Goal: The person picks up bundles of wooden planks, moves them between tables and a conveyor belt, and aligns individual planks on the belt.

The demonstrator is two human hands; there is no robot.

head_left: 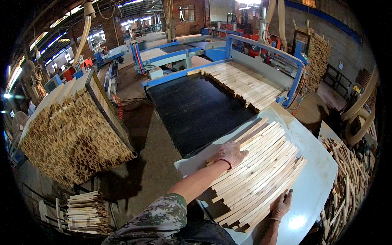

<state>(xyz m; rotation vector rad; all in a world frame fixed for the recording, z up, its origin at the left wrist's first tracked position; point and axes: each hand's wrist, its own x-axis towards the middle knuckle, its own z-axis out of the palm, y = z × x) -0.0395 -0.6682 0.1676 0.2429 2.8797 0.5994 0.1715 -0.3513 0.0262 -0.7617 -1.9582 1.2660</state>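
A row of pale wooden strips [257,167] lies side by side on a light grey sheet-topped table [314,163], their ends uneven. My left hand [232,155], in a knitted glove, is on the row's left side, closed over the outer strips with its thumb out to the right. Its fingertips are partly hidden. At the near right edge of the row is my right hand [281,207], gloved too, its darkened fingers stretched out and apart beside the outermost strip.
Beyond the table, a black machine bed [200,108] carries more laid strips [249,81] under a blue frame [265,47]. A tall stack of strips [77,134] stands left, a smaller stack [87,212] below it. Loose offcuts [347,183] are heaped at right.
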